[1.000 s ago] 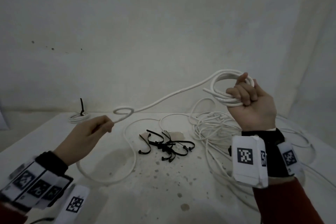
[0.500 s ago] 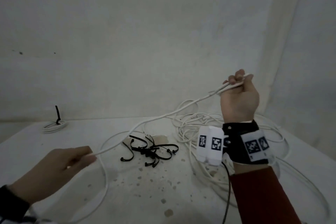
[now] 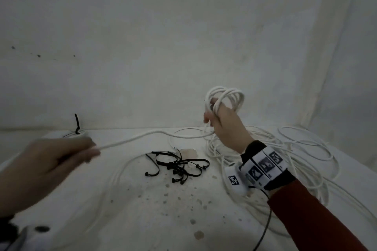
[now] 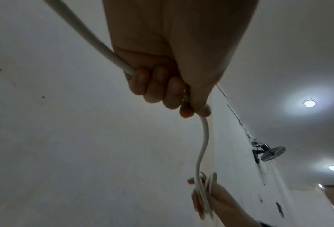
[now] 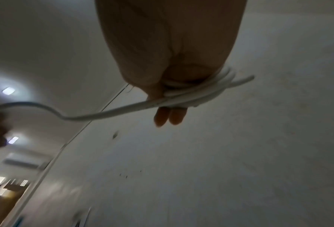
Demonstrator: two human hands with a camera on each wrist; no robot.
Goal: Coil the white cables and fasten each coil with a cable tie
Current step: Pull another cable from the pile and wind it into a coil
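Observation:
My right hand point(image 3: 219, 117) is raised above the table and holds a small coil of white cable point(image 3: 226, 96), its loops wound round the fingers point(image 5: 169, 115). From the coil point(image 5: 201, 90) a free strand of cable point(image 3: 142, 136) runs left to my left hand point(image 3: 61, 159), whose curled fingers point(image 4: 158, 86) grip it. Beyond that fist the cable point(image 4: 201, 145) hangs on toward the coil. A pile of black cable ties point(image 3: 177, 166) lies on the table between the hands.
A tangle of loose white cable point(image 3: 285, 149) covers the right side of the stained white table point(image 3: 153, 210). At the far left corner sits a finished coil point(image 3: 74, 133) with a black tie standing upright. A pale wall stands close behind the table.
My right hand has turned and lowered a little, and the coil loops show above its fingers. My left hand has risen and moved right, still gripping the strand.

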